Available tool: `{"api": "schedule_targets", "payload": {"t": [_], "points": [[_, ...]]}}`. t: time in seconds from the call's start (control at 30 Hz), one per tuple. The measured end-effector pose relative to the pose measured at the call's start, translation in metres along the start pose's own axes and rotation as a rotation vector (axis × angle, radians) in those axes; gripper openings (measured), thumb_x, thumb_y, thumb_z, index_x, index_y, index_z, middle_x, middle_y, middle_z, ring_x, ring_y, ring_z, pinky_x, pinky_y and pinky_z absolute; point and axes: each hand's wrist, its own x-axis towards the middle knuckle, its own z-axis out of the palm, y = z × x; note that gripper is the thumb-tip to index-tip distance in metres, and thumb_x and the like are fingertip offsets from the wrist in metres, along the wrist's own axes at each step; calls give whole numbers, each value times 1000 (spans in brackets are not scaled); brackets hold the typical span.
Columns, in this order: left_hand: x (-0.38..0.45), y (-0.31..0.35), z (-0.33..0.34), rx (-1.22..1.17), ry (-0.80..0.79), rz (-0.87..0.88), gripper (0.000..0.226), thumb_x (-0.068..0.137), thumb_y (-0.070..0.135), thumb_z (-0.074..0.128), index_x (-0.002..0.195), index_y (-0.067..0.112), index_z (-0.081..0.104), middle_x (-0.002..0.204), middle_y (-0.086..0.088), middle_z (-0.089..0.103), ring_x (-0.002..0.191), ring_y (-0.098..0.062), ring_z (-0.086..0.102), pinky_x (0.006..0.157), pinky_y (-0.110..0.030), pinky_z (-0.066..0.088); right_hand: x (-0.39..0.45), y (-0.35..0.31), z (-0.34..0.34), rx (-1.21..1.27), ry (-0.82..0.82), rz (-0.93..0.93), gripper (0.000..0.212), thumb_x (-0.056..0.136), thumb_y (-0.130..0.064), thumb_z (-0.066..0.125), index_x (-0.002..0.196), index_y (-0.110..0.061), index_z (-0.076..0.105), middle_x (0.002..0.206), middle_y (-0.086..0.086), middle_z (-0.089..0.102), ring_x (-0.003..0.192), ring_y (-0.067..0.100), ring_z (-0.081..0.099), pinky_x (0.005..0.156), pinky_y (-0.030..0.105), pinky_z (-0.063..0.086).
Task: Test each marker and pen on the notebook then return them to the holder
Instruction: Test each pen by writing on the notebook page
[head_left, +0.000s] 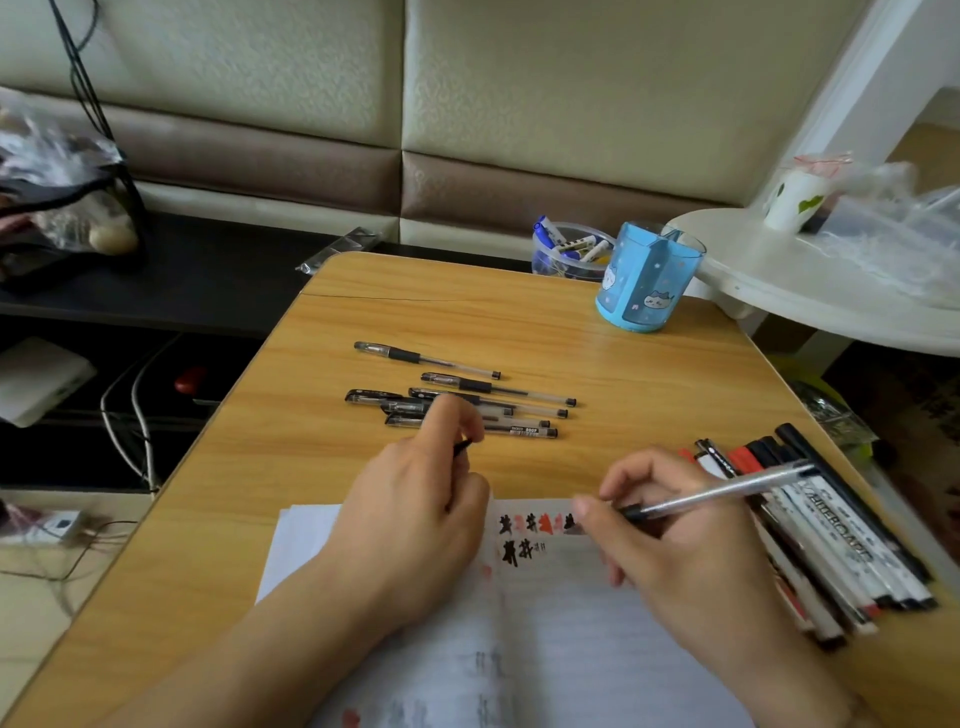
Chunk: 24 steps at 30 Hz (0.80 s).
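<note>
Both forearms bare, no sleeves; left hand (415, 519) & right hand (675, 540) ungloved.

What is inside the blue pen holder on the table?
The translucent blue plastic pen holder on the wooden table shows only inner dividers near its rim; no pens stick out. Its bottom is hidden by the tinted wall.

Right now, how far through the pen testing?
Done: red and black marks on the notebook, so several were tested. In hand: right hand holds a pen, left hand pinches its cap. Left: pens and markers on the table; holder looks empty.
</note>
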Motion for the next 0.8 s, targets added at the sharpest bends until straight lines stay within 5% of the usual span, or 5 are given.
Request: {"api": "schedule_targets", "payload": {"t": [0.17,0.4,0.5,0.67,0.8], "points": [[4,-3,1,44,27,93,37,83,-2,38,109,21,52,91,7,57,74,3,49,68,-5,35,4,13,11,-124,47,-60,41,79,-17,76,54,-8,45,43,10,47,36,17,38,37,28,33],[6,-4,0,18,-62,286,48,92,10,36,129,27,62,114,6,64,102,-17,60,79,-34,50,6,18,14,-176,38,-34,41,80,-13,75,53,-12,45,44,7,44,39,6,35,40,20,30],[6,-3,1,-25,-93,301,56,91,-2,42,138,26,54,111,3,62,102,-12,59,80,-31,52,7,18,15,-176,34,-42,42,78,-7,75,52,-10,42,43,-1,38,40,5,33,40,19,27],[3,0,3,-117,-78,195,52,90,-12,46,127,25,43,101,6,65,89,11,57,77,0,37,7,18,15,-157,22,-19,44,77,-3,76,50,-9,41,42,-5,36,40,4,31,41,17,26],[2,1,3,-198,-68,141,29,92,4,47,104,30,41,97,10,65,92,4,63,75,-16,50,7,16,14,-165,21,-28,43,78,-5,75,51,-9,41,43,-5,37,40,4,32,41,15,26]]}}
